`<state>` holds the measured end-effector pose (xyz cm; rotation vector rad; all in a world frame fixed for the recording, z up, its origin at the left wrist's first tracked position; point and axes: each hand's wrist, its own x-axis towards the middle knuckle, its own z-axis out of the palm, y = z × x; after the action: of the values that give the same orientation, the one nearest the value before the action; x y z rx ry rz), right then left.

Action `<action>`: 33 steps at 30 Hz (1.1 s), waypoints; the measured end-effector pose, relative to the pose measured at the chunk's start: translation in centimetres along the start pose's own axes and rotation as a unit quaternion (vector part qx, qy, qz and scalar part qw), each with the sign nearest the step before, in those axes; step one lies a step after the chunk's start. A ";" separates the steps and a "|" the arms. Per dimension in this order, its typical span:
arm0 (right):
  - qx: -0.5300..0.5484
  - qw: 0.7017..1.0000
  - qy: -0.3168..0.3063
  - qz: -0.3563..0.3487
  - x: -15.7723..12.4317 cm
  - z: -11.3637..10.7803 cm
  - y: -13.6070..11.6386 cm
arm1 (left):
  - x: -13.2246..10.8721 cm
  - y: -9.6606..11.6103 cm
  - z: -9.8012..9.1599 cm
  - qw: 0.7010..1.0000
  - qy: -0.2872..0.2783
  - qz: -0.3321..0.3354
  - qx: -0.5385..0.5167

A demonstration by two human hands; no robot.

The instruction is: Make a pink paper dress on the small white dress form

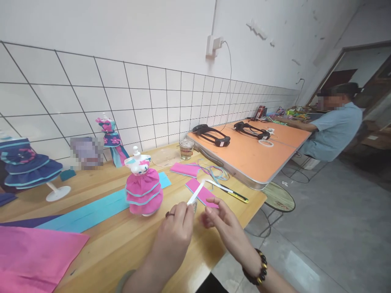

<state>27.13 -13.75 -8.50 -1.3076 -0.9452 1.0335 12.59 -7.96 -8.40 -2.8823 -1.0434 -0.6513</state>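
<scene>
A narrow white strip (196, 193) is pinched in my left hand (177, 230). It stretches away from my fingers and bends to the right at its far end. Part of a clear round object (194, 206) shows behind those fingers; its kind is unclear. My right hand (224, 224) is beside it, fingers loosely curled and thumb apart, with nothing visible in it. Just beyond both hands lies a pink rectangular piece (200, 191) with a blue edge. A dress form in a tiered pink dress (145, 190) stands left of my left hand.
A yellow-and-black utility knife (240, 196), thin coloured cords (218, 173) and a glass of liquid (186, 149) are on the wooden table. Blue strip (94, 209) and pink fabric (36, 260) lie left. Black headsets (210, 135) rest on the orange table; a person (336, 126) sits there.
</scene>
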 end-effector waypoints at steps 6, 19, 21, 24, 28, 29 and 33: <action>0.235 0.970 -0.030 0.059 0.3 1.7 -0.6 | -0.6 0.9 0.4 0.992 0.070 0.082 -0.061; 0.216 0.976 -0.010 0.017 1.1 -0.2 -1.2 | 0.0 0.9 -0.2 0.950 0.219 0.222 0.003; 0.173 0.984 -0.035 -0.003 1.0 -0.7 -1.5 | 0.3 0.3 -1.0 0.963 0.214 0.138 -0.083; 0.075 0.993 -0.077 -0.046 0.4 -1.1 -1.8 | 0.8 -0.7 -2.1 0.946 0.147 -0.084 -0.276; -0.059 0.989 -0.117 -0.066 -0.6 -1.5 -2.2 | 1.4 -1.3 -3.0 0.848 0.071 -0.225 -0.475; -0.092 0.986 -0.120 -0.070 -0.8 -1.5 -2.3 | 1.6 -1.4 -3.2 0.831 0.055 -0.230 -0.503; -0.230 0.959 -0.107 -0.128 -1.4 -1.8 -2.7 | 1.9 -1.4 -3.9 0.778 0.015 -0.251 -0.576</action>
<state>28.60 -15.53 -5.87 -1.4152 -1.5451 0.7874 11.53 -6.27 -4.33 -3.3622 -1.9721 -1.9631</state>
